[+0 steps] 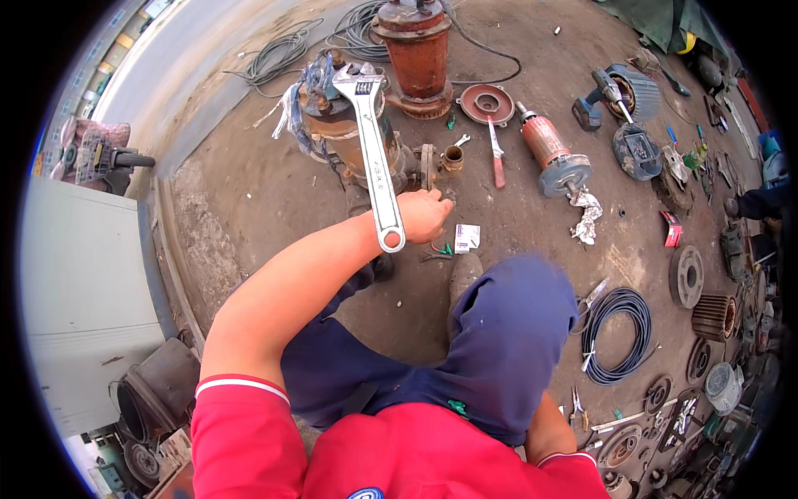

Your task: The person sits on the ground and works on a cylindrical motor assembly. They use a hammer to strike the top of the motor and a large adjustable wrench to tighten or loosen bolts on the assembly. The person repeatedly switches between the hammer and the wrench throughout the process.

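A person in a red shirt and dark blue trousers sits low on a dirt floor (249, 191), seen from above their head. The open ground lies to the left and near the knees; a pale paved strip curves away at far left, and a grey box-like surface (83, 308) closes in the left edge. The right side is crowded with parts, leaving little free room there. The left hand (422, 214) reaches forward with its fingers curled shut around the handle of one large silver adjustable wrench (371, 137), which stands up toward the camera with its jaw end far and its ringed end near the wrist. The wrench hangs over a rusty pump body (332, 125) wrapped partly in plastic, just beyond the hand. The right hand is out of sight; only the right elbow (549, 428) shows beside the right knee, so its grip cannot be told. Behind the pump body stands one taller rust-red pump housing (418, 54). To its right lie one round rusty cover (487, 103), one red-handled tool (496, 154) and one motor rotor (553, 154) with a grey end disc. Two coils of grey cable (283, 54) lie far left of the pumps, and one coil of black hose (619, 333) lies near right. One small white card (467, 236) rests on the ground just right of the hand. Many rings, flanges and finned housings line the right edge, too many and too bent by the lens to count.
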Available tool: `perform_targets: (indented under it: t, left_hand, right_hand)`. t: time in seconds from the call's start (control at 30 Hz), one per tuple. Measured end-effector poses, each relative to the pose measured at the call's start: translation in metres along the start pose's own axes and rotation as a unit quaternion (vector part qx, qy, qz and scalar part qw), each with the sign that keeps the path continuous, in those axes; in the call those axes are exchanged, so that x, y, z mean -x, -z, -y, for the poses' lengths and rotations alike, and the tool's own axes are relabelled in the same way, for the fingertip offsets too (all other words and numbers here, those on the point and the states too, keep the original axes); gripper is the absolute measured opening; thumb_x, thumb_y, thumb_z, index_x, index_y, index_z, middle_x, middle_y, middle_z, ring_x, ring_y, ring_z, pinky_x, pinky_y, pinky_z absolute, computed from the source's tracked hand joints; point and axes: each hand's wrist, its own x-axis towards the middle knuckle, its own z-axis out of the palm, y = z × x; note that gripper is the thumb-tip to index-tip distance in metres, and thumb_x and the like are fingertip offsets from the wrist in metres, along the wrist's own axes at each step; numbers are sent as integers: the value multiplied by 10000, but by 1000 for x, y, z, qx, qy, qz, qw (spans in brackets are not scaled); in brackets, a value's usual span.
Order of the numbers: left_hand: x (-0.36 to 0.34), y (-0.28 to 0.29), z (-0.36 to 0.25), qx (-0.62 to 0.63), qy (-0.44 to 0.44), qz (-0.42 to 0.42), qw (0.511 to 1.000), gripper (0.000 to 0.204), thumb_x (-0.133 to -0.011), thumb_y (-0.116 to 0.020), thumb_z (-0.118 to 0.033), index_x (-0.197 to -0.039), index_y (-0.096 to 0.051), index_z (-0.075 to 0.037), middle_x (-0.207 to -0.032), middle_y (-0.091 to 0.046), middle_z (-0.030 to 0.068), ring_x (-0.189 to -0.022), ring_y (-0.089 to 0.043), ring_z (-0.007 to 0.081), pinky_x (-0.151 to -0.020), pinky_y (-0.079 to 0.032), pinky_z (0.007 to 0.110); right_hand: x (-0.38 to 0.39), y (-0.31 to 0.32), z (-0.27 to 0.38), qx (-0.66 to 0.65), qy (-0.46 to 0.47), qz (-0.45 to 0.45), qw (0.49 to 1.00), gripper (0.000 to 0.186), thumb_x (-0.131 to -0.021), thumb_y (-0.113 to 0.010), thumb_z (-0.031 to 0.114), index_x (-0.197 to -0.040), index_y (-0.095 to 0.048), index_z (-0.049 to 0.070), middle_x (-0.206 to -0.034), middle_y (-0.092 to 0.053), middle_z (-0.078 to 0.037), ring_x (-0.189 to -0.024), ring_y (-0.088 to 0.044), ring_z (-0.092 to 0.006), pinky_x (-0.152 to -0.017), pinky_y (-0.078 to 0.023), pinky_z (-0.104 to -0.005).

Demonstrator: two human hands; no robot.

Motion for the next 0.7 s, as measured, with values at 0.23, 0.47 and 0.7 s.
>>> perform_targets:
  t: [0.23,0.47,0.7]
  left_hand:
    - [-102,-47,37,81,48,-293,951,670,-844,-741,-169,-1428,-456,-10,-1439,-455,220,-1353,-459,385,-1104,-428,463]
    - [-155,-74,75,239,73,-296,922,781,-803,-795,-198,-1472,-419,-56,-1393,-509,208,-1315,-506,379,-1110,-413,451]
    - [-161,-63,85,265,72,-268,924,595,-824,-788,-272,-1307,-510,-62,-1284,-607,128,-1305,-534,283,-1181,-308,487]
  right_hand:
    - [1,14,-13,16,-17,52,998,440,-924,-606,265,-1266,-561,-8,-1060,-644,-259,-1012,-621,-412,-900,-497,-456]
    - [-4,107,10,12,-20,64,998,404,-907,-635,218,-1229,-582,-20,-967,-670,-247,-914,-650,-407,-850,-513,-443]
    - [-1,298,158,84,83,-8,993,368,-891,-665,170,-1191,-602,-32,-874,-696,-235,-816,-679,-401,-800,-529,-430]
